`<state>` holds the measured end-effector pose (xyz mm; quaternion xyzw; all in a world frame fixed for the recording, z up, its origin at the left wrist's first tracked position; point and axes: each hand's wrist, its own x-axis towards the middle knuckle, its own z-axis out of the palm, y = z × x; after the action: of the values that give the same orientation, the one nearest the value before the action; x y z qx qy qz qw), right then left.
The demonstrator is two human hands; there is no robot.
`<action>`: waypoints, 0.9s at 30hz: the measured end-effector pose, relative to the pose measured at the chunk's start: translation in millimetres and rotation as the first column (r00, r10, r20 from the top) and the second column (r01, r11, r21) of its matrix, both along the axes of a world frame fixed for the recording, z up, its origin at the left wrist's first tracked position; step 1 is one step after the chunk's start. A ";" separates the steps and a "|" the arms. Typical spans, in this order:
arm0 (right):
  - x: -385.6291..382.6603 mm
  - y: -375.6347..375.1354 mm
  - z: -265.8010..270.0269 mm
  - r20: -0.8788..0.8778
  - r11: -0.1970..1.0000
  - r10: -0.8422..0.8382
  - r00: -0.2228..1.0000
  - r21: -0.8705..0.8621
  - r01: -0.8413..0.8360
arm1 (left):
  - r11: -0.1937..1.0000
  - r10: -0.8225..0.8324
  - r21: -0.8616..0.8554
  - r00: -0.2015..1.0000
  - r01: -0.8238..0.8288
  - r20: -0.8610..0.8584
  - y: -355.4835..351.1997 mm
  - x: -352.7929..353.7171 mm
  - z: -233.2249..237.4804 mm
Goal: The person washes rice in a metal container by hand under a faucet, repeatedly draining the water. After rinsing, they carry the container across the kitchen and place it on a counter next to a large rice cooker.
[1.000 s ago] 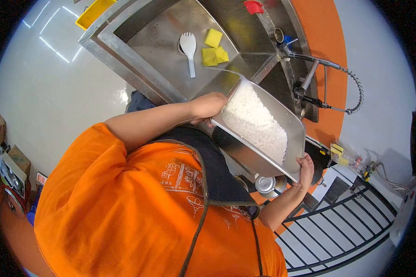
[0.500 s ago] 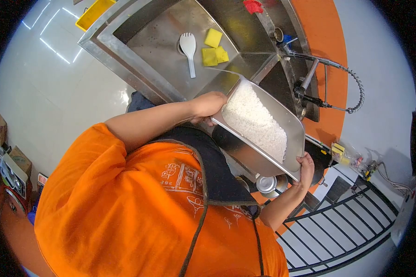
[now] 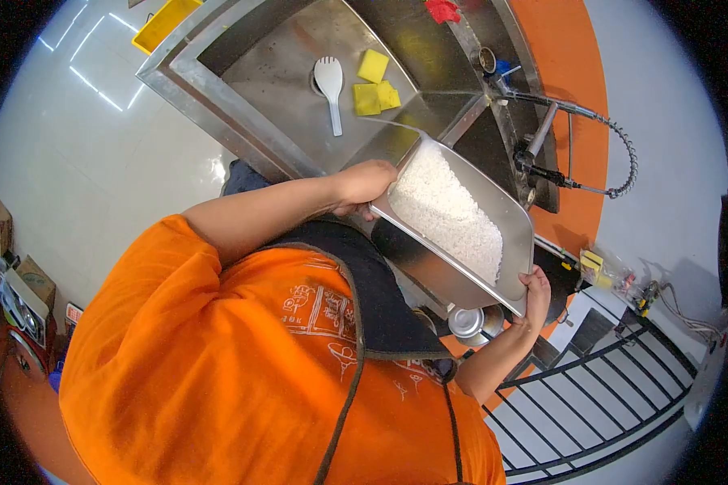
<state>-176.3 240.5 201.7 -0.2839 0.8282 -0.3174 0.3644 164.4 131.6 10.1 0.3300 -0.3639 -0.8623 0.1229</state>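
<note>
My left hand is closed on the near-left end of a deep steel pan. My right hand grips the rim at the pan's opposite end, fingers curled over it. White rice lies heaped toward the far-left side, leaving bare metal on the right. The pan is tilted, its far-left corner over the edge of a steel sink. From that corner a thin whitish stream runs into the sink. On the sink floor lie a white plastic rice paddle and several yellow sponges.
A black spray faucet with a coiled hose stands on the right, along an orange counter. A red cloth sits at the far sink edge. Below the pan's right end is a silver round lid. Black railings stand lower right.
</note>
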 end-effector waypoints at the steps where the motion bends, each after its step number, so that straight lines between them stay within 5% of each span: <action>1: 0.4 0.1 0.1 0.005 1.000 -0.004 1.000 -0.004 0.004 | 1.000 0.006 -0.008 1.000 -0.006 -0.004 0.7 -1.0 -1.9; 4: 6.9 -1.4 1.5 0.019 1.000 0.006 1.000 -0.012 -0.006 | 0.993 0.098 0.068 0.994 -0.094 -0.050 5.9 -10.4 -13.0; 16: -39.9 53.1 -39.9 0.051 0.994 -0.008 0.999 -0.109 0.014 | 0.998 -0.012 0.059 1.000 0.011 0.020 5.8 -21.2 6.6; 18: -50.2 73.7 -54.6 0.068 0.990 -0.019 0.997 -0.141 0.029 | 0.990 0.003 -0.142 1.000 0.000 0.024 10.4 -31.2 -8.4; 22: -53.4 100.8 -96.3 0.105 0.962 -0.041 0.994 -0.264 0.068 | 0.997 -0.058 -0.038 0.985 0.065 0.162 17.9 -38.8 18.4; 25: -31.4 93.2 -116.9 0.185 0.938 -0.112 0.976 -0.305 0.166 | 0.833 0.241 -0.550 0.937 -0.066 0.253 41.8 -54.9 -19.3; 26: -30.6 90.0 -123.3 0.237 0.931 -0.112 0.965 -0.316 0.185 | 0.949 0.195 -0.297 0.936 -0.104 0.295 38.9 -56.8 3.7; 27: -34.0 89.7 -132.9 0.290 0.924 -0.109 0.951 -0.324 0.205 | 0.933 0.211 -0.352 0.911 -0.079 0.355 42.5 -58.3 14.4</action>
<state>-210.3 330.2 68.8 -0.2311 0.7220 -0.5233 0.3892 106.2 174.1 24.5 0.4951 -0.4940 -0.6950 0.1666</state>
